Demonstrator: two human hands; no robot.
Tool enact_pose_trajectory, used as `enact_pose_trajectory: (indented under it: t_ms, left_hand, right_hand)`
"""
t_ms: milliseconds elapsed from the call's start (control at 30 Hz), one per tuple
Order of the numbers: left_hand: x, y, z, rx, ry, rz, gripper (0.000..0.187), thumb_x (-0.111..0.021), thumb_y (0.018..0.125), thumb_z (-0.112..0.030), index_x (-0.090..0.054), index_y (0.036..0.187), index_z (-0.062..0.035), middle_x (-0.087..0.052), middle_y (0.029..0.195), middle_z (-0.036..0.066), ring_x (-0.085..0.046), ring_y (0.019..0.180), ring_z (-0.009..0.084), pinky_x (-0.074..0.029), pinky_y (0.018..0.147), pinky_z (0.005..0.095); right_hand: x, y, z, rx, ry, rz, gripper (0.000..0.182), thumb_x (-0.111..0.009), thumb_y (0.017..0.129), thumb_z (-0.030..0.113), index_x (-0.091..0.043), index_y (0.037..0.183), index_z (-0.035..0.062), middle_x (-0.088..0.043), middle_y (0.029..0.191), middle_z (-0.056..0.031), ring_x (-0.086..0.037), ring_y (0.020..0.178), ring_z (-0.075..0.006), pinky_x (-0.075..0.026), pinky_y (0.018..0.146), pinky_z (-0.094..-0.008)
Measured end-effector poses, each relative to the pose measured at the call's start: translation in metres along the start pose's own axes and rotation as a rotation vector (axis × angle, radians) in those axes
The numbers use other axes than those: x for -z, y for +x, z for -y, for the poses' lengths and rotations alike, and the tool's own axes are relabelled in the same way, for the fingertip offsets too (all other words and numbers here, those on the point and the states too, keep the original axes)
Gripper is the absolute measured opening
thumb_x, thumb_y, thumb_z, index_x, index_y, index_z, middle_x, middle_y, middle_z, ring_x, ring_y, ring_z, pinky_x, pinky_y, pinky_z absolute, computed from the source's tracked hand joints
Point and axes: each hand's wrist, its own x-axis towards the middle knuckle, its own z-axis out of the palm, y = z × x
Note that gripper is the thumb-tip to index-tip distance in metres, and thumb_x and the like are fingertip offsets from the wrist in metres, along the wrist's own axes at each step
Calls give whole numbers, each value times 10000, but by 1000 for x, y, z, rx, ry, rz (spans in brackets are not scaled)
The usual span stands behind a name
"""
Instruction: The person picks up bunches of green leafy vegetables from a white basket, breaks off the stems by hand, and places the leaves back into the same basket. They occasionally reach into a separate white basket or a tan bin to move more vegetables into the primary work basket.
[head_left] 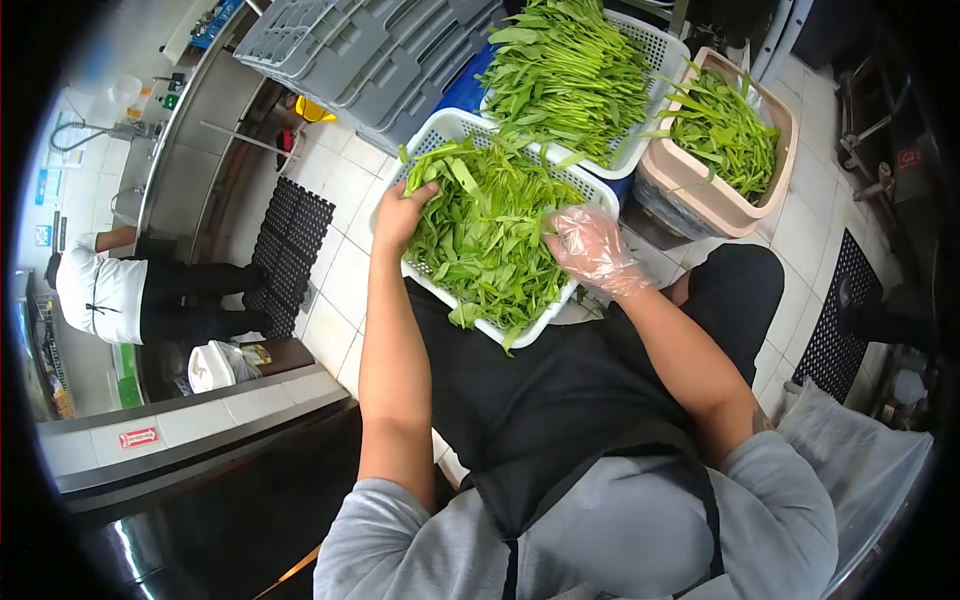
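Observation:
Across my lap rests a white perforated plastic basket (527,331), tilted and heaped with loose green leafy vegetables (490,235) that look like water spinach. My left hand (400,213), bare, is closed on some leaves at the basket's left side, thumb on top. On the opposite side, my right hand (592,245) wears a clear plastic glove. Its fingers curl in against the heap by the basket's right rim; what they grip, if anything, is hidden.
Behind stands a second white basket (672,62) of long green stems. Right of it, a beige bin (740,222) holds more greens. Grey plastic crates (375,65) are stacked left. Another person (100,290) bends at a counter, near a black floor mat (290,240).

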Motion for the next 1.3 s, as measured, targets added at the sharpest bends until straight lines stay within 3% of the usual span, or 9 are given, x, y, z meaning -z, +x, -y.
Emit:
enact_pose_trajectory:
  t_ms: [333,467,500,533,700,900,1000,1167,1300]
  left_hand:
    - [16,-45,-38,56,-587,135,460,-699,987,-330,-631,1237,49,-726,1062,105,-715,883,181,-581,793,323]
    - [11,-40,-33,193,-312,118,490,-699,979,-396,-673,1162,58,-730,1048,120,-721,930,195,-579,814,338]
    - [5,-29,-13,153,37,-50,530,-719,953,-423,-686,1177,56,-738,1029,162,-720,942,268,-565,861,393]
    - [5,-25,-4,-6,589,-153,537,-756,910,-405,-689,1218,30,-735,1046,199,-688,996,359,-531,929,451]
    - [-23,-49,-33,-418,694,-515,350,-724,895,-243,-722,1181,-41,-711,1166,187,-613,1173,377,-471,1027,454]
    - [-83,-24,-46,-701,915,-84,376,-677,910,-201,-684,1264,-75,-664,1285,162,-579,1228,372,-465,1047,496]
    - [-89,-12,-41,-378,1157,53,408,-661,917,-198,-662,1315,-106,-640,1328,146,-579,1221,385,-466,1051,510]
    - [-59,-16,-53,-443,851,26,230,-724,888,-230,-800,1061,-99,-715,1103,162,-605,1165,375,-482,1014,455]
    - [-20,-28,-49,-490,370,-29,248,-758,880,-182,-796,1099,-74,-725,1154,151,-660,1110,314,-485,1019,381]
  right_hand:
    - [0,0,-3,-32,47,2,127,-695,830,178,-669,884,67,-669,847,-140,-651,837,-374,-526,774,-487]
    - [-4,-1,-5,-26,27,-1,123,-692,825,181,-661,862,68,-662,830,-140,-645,811,-377,-526,753,-495]
    - [-5,-2,-5,-18,15,-8,123,-693,823,181,-658,859,68,-660,827,-140,-644,809,-376,-526,753,-495]
    - [-6,-3,-6,-10,4,-16,123,-694,821,181,-656,855,69,-658,824,-139,-643,808,-376,-526,753,-495]
    - [-6,-3,-5,-30,7,-14,121,-694,813,179,-645,842,72,-647,808,-139,-642,804,-374,-525,749,-497]
    - [-8,-3,-6,-48,-19,30,113,-675,816,173,-634,819,68,-638,793,-149,-641,801,-380,-523,756,-501]
    - [-7,-4,-6,-34,-14,3,116,-659,820,172,-624,791,65,-638,789,-153,-640,797,-384,-519,760,-508]
    - [-5,-2,-6,-36,-35,9,129,-653,820,178,-614,775,64,-635,779,-154,-634,779,-388,-510,750,-518]
    - [-7,-4,-4,-57,-16,8,127,-657,818,180,-618,781,65,-631,767,-158,-631,773,-394,-512,744,-517]
